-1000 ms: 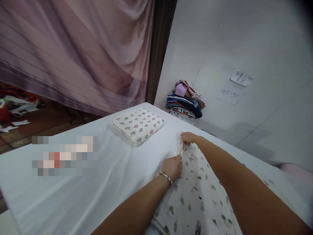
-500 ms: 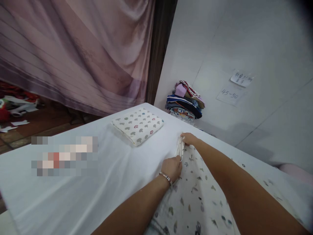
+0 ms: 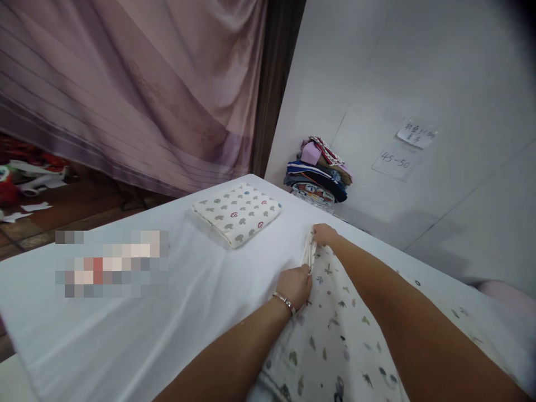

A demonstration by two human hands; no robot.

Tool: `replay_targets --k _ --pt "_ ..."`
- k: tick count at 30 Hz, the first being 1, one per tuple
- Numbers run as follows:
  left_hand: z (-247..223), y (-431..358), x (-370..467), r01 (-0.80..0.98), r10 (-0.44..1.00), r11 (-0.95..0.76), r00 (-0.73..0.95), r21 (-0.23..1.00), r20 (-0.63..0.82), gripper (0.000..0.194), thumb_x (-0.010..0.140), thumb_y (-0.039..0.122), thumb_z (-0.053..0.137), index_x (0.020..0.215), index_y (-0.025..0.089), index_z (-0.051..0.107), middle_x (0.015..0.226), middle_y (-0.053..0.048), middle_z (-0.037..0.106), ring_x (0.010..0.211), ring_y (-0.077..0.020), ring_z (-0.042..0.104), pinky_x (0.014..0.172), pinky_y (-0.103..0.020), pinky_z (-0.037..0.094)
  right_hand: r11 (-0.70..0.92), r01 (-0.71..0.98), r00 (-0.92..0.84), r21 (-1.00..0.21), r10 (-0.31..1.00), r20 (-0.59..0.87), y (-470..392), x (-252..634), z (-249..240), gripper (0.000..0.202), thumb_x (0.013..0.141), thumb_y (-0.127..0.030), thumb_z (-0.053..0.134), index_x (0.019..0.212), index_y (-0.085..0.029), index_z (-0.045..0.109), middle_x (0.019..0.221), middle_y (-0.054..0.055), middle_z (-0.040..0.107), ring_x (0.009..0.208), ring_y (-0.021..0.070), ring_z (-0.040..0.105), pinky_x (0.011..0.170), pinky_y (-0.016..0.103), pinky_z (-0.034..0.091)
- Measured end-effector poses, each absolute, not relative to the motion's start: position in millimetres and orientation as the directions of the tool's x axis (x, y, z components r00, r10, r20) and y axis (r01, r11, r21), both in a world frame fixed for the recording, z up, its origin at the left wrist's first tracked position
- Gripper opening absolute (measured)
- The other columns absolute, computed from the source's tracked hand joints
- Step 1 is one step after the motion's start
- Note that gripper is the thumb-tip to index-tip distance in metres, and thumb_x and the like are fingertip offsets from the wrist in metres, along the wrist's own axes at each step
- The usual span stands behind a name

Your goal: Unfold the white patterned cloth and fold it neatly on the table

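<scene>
A white cloth printed with small leaves and plants (image 3: 330, 329) hangs in loose folds between my forearms and runs toward me. My left hand (image 3: 295, 286), with a bracelet at its wrist, is closed on the cloth's edge. Farther along the same edge, my right hand (image 3: 324, 234) pinches the gathered corner. A narrow strip of the edge is stretched between the two hands. To their left, apart from them, lies a folded white cloth with a mushroom print (image 3: 238, 215). My fingertips are partly hidden by the fabric.
A white-covered table (image 3: 138, 329) lies under the cloths. Folded fabrics are stacked in a pile (image 3: 318, 170) against the wall, below handwritten paper notes (image 3: 393, 161). A pinkish curtain (image 3: 167, 95) hangs behind. The item at the table's left is blurred out.
The view has shifted very slightly. Both hands keep hold of the leaf-print cloth in nearly the same place.
</scene>
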State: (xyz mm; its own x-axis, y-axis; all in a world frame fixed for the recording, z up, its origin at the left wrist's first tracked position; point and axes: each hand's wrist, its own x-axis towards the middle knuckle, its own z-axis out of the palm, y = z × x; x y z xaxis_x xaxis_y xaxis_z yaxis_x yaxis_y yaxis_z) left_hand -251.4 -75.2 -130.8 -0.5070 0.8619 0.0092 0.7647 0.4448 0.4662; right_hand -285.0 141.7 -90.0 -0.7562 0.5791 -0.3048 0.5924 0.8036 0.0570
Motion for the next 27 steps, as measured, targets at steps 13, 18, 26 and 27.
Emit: replay_targets --k 13,18,26,27 --pt "-128.6 -76.5 -250.7 0.743 0.847 0.473 -0.531 0.473 -0.013 0.024 0.089 0.032 0.034 0.097 0.020 0.053 0.087 -0.008 0.067 0.085 -0.0217 0.063 0.069 -0.030 0.041 0.673 0.738 -0.642 -0.045 0.680 -0.355 155.1 -284.1 -85.1 0.028 0.082 -0.027 0.046 0.081 -0.009 0.066 0.067 0.011 0.068 0.051 0.0146 0.062 0.049 0.020 0.043" --pt "-131.5 -75.6 -250.8 0.739 0.840 0.477 -0.543 0.476 0.002 0.025 0.088 0.032 0.033 0.097 0.020 0.054 0.088 -0.008 0.067 0.084 -0.0222 0.063 0.068 -0.030 0.041 0.720 0.693 -0.698 -0.026 0.662 -0.274 149.4 -282.5 -89.0 0.023 0.079 -0.027 0.052 0.088 -0.011 0.067 0.076 0.009 0.069 0.061 0.0140 0.064 0.054 0.018 0.042" --pt "-133.1 -74.7 -251.3 0.749 0.843 0.467 -0.538 0.470 0.020 0.023 0.087 0.031 0.035 0.095 0.020 0.054 0.086 -0.008 0.068 0.083 -0.0223 0.063 0.066 -0.030 0.041 0.749 0.660 -0.729 0.055 0.657 -0.195 151.0 -282.8 -98.7 0.021 0.076 -0.024 0.057 0.093 -0.014 0.066 0.081 0.009 0.069 0.078 0.0186 0.064 0.065 0.023 0.046" --pt "-132.6 -74.8 -251.2 0.748 0.841 0.468 -0.540 0.471 0.020 0.023 0.087 0.031 0.035 0.095 0.020 0.054 0.086 -0.008 0.068 0.083 -0.0222 0.064 0.066 -0.030 0.041 0.752 0.656 -0.733 0.065 0.655 -0.185 151.3 -283.1 -99.2 0.021 0.077 -0.021 0.056 0.094 -0.014 0.065 0.085 0.010 0.068 0.083 0.0190 0.064 0.068 0.023 0.046"
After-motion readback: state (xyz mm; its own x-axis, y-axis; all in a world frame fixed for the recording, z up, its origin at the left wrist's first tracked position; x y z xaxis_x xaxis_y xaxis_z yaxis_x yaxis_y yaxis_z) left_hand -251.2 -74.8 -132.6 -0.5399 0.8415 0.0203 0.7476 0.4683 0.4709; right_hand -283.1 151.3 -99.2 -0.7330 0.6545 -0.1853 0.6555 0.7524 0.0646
